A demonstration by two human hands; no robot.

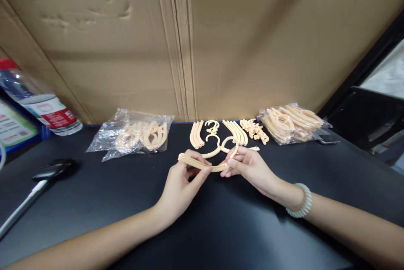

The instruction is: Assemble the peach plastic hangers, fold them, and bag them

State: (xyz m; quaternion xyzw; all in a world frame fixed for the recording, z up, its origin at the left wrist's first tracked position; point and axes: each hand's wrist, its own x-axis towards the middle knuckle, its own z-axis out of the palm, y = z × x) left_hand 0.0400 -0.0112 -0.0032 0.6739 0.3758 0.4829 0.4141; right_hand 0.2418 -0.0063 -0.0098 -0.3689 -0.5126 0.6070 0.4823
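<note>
My left hand (186, 177) is closed round a cream plastic hanger arm (195, 163), held above the black table. At that arm's right end, my right hand (248, 164) pinches a curved hanger hook (229, 139); the two parts meet at my right fingertips, where the joint is partly hidden. Just behind my hands lies a hanger (217, 147) with its hook up and its arms spread to both sides. Farther back are a row of loose arms (197, 134), some loose hooks (212, 126), a second row of arms (235, 132) and a pile of small connector pieces (254, 130).
Clear bags of hanger parts lie at left (142, 135) and right (290, 122). A water bottle (47, 105) stands at far left, near a black-and-white tool (52, 171). Cardboard (126, 42) walls off the back of the table (202, 228).
</note>
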